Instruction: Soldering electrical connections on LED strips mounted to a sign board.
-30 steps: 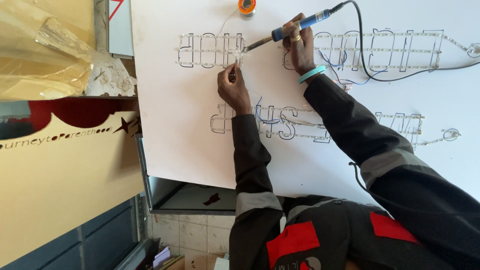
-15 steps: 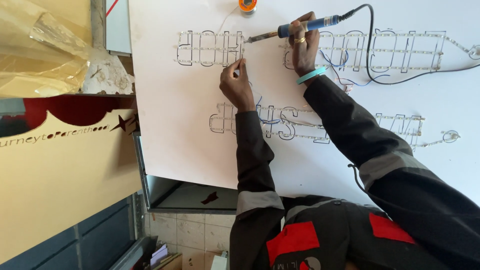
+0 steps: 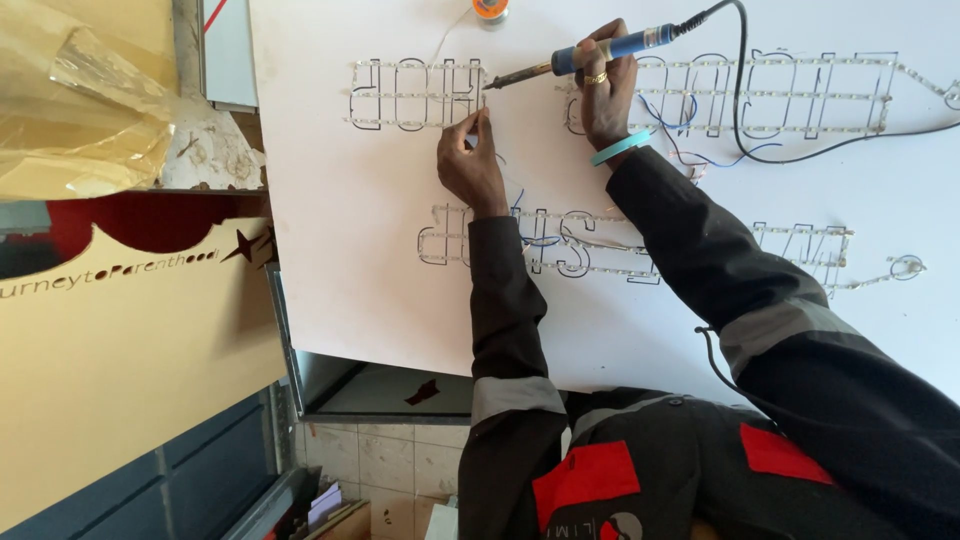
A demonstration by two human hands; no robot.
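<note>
While the left hand (image 3: pixel 470 165) pinches thin solder wire (image 3: pixel 447 42) against outlined letters (image 3: pixel 415 95), a soldering iron (image 3: pixel 590 55) meets it.
Nearer, dark sleeves reach over the white counter (image 3: pixel 350 260); farther, the right hand (image 3: pixel 605 90) wraps closed around the iron's blue handle, tip angled to the joint.

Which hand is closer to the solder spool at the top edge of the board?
Right. The right hand, holding the soldering iron, sits just below-right of the solder spool; the left hand pinches wire lower down, farther off.

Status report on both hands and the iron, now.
Right hand grips blue-handled soldering iron, tip at letter outlines. Left hand pinches thin solder wire beside tip. Iron's black cord trails across white board.
</note>
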